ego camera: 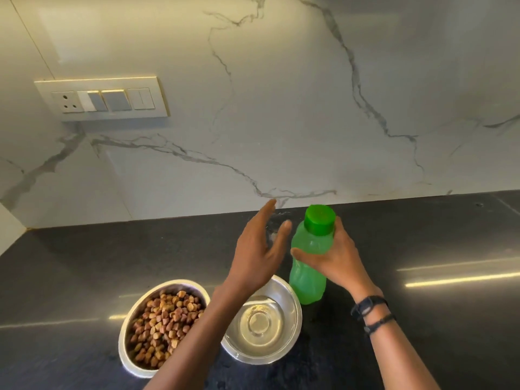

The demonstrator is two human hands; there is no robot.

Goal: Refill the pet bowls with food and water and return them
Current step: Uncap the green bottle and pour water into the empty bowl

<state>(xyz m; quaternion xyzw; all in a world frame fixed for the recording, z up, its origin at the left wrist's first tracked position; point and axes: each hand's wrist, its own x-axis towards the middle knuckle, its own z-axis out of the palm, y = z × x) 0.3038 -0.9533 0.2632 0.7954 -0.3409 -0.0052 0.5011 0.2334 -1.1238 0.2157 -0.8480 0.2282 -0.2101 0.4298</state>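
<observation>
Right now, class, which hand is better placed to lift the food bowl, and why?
Left, probably. The left hand is open and free, its forearm crossing the edge of the food bowl; the right hand grips the bottle.

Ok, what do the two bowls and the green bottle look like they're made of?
The food bowl and water bowl: likely polished stainless steel, silvery with bright reflections. The green bottle: probably translucent plastic, light glowing through; its cap looks opaque.

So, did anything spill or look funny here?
Nothing stands out. The kibble is all inside the food bowl, water sits in the water bowl, and the green bottle is upright, capped, in the right hand. No puddle shows on the counter.
</observation>
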